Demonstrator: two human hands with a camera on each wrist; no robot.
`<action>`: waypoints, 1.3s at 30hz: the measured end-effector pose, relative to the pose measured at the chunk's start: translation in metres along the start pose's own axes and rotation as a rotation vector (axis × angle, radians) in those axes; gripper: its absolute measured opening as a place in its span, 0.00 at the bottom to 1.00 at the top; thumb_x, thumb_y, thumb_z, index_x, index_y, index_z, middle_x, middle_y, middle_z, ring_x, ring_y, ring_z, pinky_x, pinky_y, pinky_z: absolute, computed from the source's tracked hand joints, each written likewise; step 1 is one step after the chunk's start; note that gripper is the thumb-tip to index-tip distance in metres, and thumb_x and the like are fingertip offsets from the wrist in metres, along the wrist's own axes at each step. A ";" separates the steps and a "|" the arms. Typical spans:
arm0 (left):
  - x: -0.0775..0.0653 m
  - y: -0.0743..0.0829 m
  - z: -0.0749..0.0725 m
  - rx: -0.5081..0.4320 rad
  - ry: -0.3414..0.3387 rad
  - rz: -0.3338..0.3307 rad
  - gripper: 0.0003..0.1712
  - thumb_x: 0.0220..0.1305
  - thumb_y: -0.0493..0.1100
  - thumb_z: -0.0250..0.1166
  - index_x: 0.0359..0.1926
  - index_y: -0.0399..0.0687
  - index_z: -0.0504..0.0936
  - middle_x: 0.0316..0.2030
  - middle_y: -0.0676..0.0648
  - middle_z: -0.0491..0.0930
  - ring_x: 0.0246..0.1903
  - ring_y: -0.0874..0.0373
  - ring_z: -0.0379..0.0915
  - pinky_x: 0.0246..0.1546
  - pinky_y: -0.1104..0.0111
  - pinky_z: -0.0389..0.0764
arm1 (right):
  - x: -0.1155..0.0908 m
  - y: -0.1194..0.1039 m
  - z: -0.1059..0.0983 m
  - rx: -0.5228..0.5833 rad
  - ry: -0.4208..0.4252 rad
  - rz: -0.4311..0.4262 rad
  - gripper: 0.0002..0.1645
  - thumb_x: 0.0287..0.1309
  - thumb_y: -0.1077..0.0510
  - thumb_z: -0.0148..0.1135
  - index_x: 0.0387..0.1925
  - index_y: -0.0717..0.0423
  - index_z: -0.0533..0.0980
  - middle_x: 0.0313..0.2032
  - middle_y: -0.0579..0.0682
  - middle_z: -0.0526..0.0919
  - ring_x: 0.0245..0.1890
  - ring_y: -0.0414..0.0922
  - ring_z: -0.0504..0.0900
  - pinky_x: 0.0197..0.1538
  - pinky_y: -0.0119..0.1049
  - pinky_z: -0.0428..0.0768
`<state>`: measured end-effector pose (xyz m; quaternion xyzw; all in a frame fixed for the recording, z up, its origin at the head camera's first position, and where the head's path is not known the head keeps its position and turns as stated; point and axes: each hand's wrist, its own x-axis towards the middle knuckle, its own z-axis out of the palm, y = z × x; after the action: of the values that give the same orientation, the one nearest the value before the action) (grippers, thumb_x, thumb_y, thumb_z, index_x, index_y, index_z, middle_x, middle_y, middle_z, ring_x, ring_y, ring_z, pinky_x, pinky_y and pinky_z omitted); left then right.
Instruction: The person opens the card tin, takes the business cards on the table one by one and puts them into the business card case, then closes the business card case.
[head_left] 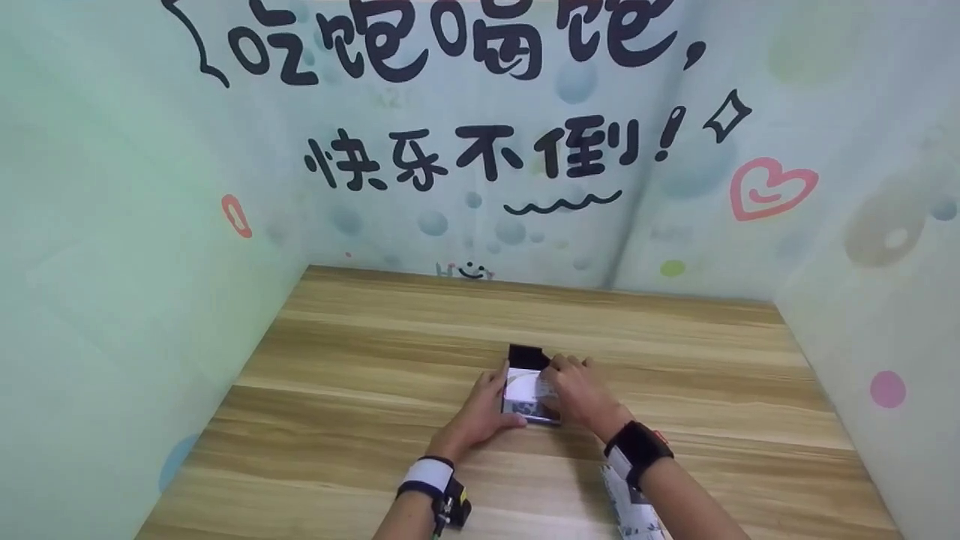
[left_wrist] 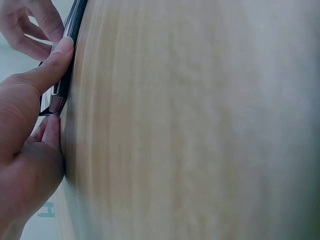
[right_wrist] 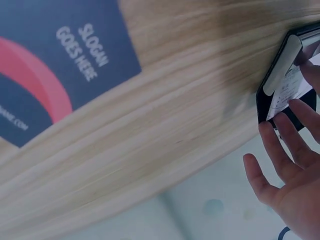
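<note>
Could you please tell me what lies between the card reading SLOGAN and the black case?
Between the card and the case, the right wrist view shows only bare wooden tabletop.

We note soft, diffuse light overall, with the tabletop [left_wrist: 200,125] blurring and darkening toward the left-wrist view's right edge.

This looks like a small booth [head_left: 97,247] around a wood-grain table [head_left: 360,337], closed in at back and sides by pale printed walls [head_left: 847,135] bearing Chinese characters [head_left: 490,157], a pink heart [head_left: 772,191] and coloured dots [head_left: 888,389], though whether in a home, shop or office cannot be told.
</note>
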<state>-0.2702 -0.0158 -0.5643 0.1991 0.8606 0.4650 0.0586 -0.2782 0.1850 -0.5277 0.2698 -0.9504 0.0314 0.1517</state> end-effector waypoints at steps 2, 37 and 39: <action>0.000 0.000 0.001 -0.002 -0.003 0.003 0.60 0.42 0.48 0.73 0.70 0.41 0.46 0.60 0.34 0.59 0.60 0.45 0.58 0.65 0.55 0.58 | -0.001 -0.001 0.002 0.016 -0.005 0.016 0.20 0.41 0.46 0.70 0.36 0.52 0.79 0.38 0.52 0.78 0.37 0.50 0.77 0.43 0.52 0.75; 0.000 0.000 0.000 0.047 0.018 0.022 0.60 0.42 0.48 0.73 0.70 0.39 0.47 0.59 0.33 0.59 0.60 0.43 0.58 0.64 0.55 0.60 | -0.034 -0.027 0.020 -0.102 0.246 -0.050 0.10 0.52 0.47 0.62 0.30 0.49 0.79 0.30 0.49 0.78 0.32 0.48 0.75 0.37 0.47 0.71; 0.000 0.000 0.000 0.060 0.020 0.028 0.60 0.42 0.48 0.74 0.70 0.39 0.47 0.59 0.32 0.59 0.60 0.43 0.58 0.64 0.55 0.60 | -0.036 -0.028 0.019 -0.101 0.232 -0.038 0.11 0.53 0.47 0.61 0.31 0.49 0.79 0.31 0.49 0.78 0.34 0.49 0.75 0.38 0.47 0.71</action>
<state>-0.2704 -0.0153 -0.5643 0.2082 0.8717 0.4420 0.0373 -0.2395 0.1763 -0.5575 0.2745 -0.9215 0.0116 0.2744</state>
